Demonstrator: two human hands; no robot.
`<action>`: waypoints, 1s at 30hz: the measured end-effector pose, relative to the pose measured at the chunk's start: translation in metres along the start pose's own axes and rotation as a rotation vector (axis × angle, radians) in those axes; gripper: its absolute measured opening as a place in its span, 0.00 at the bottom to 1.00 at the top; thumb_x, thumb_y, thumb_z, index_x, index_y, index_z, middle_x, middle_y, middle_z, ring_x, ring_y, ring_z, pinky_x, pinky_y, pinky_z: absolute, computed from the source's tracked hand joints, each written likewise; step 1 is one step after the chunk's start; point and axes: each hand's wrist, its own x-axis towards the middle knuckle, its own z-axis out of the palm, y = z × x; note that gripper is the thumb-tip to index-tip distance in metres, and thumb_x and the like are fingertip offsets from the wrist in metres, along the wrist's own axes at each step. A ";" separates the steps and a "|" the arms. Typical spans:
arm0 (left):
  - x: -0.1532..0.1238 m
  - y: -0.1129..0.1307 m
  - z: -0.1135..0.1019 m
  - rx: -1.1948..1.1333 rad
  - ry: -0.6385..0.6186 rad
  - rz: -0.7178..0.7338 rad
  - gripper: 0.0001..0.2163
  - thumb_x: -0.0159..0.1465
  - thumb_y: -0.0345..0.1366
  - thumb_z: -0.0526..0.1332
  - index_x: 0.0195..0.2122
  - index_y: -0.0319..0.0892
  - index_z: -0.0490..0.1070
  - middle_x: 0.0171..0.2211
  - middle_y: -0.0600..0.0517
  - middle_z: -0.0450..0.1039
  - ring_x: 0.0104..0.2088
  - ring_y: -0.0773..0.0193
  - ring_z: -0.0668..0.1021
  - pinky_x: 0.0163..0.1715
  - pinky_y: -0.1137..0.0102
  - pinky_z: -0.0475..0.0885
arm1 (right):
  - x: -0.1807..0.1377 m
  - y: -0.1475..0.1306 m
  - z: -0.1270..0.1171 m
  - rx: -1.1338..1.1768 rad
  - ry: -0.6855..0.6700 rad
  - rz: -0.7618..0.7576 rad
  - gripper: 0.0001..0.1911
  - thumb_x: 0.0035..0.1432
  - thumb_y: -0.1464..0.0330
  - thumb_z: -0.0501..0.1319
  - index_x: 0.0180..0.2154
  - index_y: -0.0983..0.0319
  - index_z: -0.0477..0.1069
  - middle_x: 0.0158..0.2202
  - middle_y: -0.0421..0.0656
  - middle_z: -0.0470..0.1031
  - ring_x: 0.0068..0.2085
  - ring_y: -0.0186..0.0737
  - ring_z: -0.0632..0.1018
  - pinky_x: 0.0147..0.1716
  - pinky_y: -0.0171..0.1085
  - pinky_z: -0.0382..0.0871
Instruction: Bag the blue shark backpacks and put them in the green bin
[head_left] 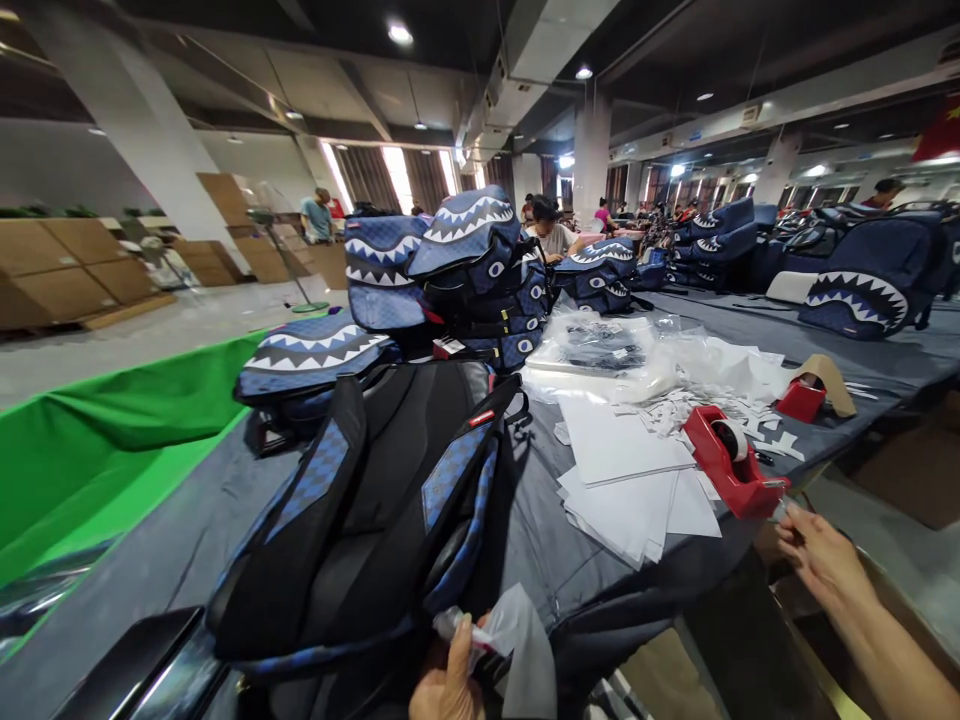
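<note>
A black and blue checkered backpack [375, 520] lies on the table with its straps and back panel facing up. At its lower edge my left hand [450, 680] is closed, thumb on top, around a crumpled translucent white wrapping [517, 640]. Far to the right, my right hand [821, 560] pinches a short end of clear tape [780, 511] at the cutting edge of a red tape dispenser [731, 465]. White paper sheets [626, 490] lie between the backpack and the dispenser.
Backpacks with shark-mouth prints [472, 240] are stacked behind. Clear plastic bags [600, 350], paper scraps [667, 410] and a second red dispenser [801, 398] lie on the grey-covered table [525, 545]. A green-lined bin [112, 430] stands left. A person [553, 235] sits across.
</note>
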 end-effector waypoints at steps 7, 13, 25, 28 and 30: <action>-0.025 0.008 0.017 -0.203 -0.071 0.143 0.31 0.38 0.63 0.76 0.29 0.39 0.78 0.28 0.46 0.79 0.31 0.57 0.78 0.38 0.63 0.74 | -0.113 -0.044 0.147 0.189 -0.837 0.069 0.30 0.55 0.39 0.62 0.27 0.58 0.58 0.20 0.32 0.51 0.21 0.29 0.51 0.18 0.31 0.49; -0.022 0.011 0.023 -0.273 -0.012 0.208 0.36 0.38 0.66 0.74 0.33 0.36 0.77 0.29 0.48 0.76 0.32 0.59 0.76 0.37 0.66 0.71 | -0.171 -0.101 0.244 -0.116 -1.326 -0.691 0.28 0.62 0.41 0.57 0.27 0.59 0.67 0.22 0.37 0.67 0.24 0.34 0.66 0.25 0.33 0.61; -0.021 0.007 0.015 -0.407 -0.261 0.280 0.30 0.51 0.57 0.73 0.45 0.35 0.79 0.43 0.43 0.79 0.46 0.51 0.77 0.51 0.63 0.70 | -0.164 -0.063 0.289 -0.458 -1.038 -1.176 0.19 0.68 0.53 0.49 0.29 0.55 0.63 0.22 0.38 0.74 0.21 0.39 0.76 0.22 0.35 0.57; -0.022 0.003 0.014 -0.451 -0.185 0.177 0.32 0.50 0.61 0.72 0.44 0.36 0.78 0.42 0.44 0.79 0.46 0.51 0.77 0.51 0.61 0.71 | -0.162 -0.069 0.288 -0.441 -1.070 -1.120 0.18 0.67 0.53 0.50 0.29 0.55 0.64 0.23 0.39 0.75 0.23 0.40 0.77 0.22 0.35 0.59; -0.020 0.002 0.015 -0.455 -0.087 0.125 0.34 0.47 0.63 0.73 0.40 0.36 0.79 0.39 0.44 0.79 0.45 0.51 0.78 0.51 0.60 0.71 | -0.158 -0.073 0.287 -0.387 -1.189 -1.017 0.19 0.67 0.52 0.50 0.30 0.56 0.65 0.25 0.40 0.76 0.24 0.40 0.77 0.24 0.34 0.63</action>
